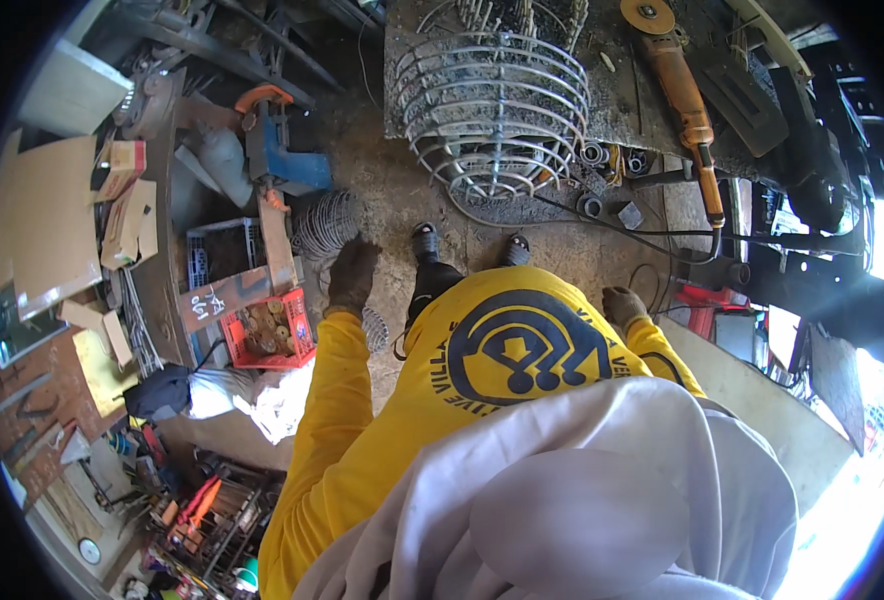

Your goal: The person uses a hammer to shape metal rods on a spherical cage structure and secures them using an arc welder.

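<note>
My left hand point(353, 274), in a dark glove, hangs beside a stack of metal wire rings point(326, 225) on the floor; its fingers look loosely apart and I see nothing in them. On the other side, my right hand point(623, 305) hangs near my hip, also gloved. Its fingertips are turned out of sight, and no held thing shows. Ahead of me, a rounded cage of bent metal rods point(497, 110) lies at the near edge of a cluttered workbench point(617, 105). Right of it on the bench rests an orange angle grinder point(677, 90) with a tan disc.
A grinder cable point(602, 228) loops below the bench edge. A red crate point(269, 330) of discs, a blue machine point(287, 150) and cardboard boxes point(127, 215) stand left. A pale board point(777, 385) lies to my right. A tool rack point(212, 520) is behind left.
</note>
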Tool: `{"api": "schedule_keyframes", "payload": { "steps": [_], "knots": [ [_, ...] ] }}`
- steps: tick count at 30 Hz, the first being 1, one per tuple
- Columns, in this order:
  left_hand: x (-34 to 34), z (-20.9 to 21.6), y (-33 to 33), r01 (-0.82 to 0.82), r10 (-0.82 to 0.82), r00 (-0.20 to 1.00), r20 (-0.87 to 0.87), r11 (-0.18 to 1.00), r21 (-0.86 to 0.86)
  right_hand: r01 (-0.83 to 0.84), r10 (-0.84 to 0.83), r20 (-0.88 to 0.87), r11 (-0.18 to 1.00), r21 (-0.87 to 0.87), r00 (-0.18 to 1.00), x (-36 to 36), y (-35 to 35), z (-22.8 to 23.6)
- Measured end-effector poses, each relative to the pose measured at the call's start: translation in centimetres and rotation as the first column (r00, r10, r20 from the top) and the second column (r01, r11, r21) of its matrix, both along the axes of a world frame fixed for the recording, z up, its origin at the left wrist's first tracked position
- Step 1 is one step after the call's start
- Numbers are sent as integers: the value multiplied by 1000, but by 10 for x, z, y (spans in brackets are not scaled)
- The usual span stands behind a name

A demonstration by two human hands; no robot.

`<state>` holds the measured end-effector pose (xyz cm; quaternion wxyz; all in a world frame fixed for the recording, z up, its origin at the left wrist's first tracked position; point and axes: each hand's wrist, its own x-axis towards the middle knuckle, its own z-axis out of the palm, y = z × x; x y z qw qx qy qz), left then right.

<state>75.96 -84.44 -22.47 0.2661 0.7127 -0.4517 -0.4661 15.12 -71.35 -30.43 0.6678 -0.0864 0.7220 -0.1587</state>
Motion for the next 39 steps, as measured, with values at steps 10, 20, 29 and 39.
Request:
{"api": "schedule_keyframes", "payload": {
  "steps": [10, 20, 29, 39],
  "knots": [
    [-38, 145, -137, 385, -397, 916, 63, 822, -420, -338, 314, -386, 941, 7, 867, 157, 21, 98],
    [-33, 144, -184, 689, -735, 665, 137, 531, -493, 110, -87, -397, 993, 35, 914, 269, 13, 145],
    [-55, 164, -183, 618, -584, 755, 298, 481, -622, -181, 199, -395, 980, 83, 897, 272, 106, 68],
    [-120, 156, -137, 746, -309, 666, 679, 289, -600, 235, -258, -360, 966, -107, 897, 259, 95, 60]
  ]
}}
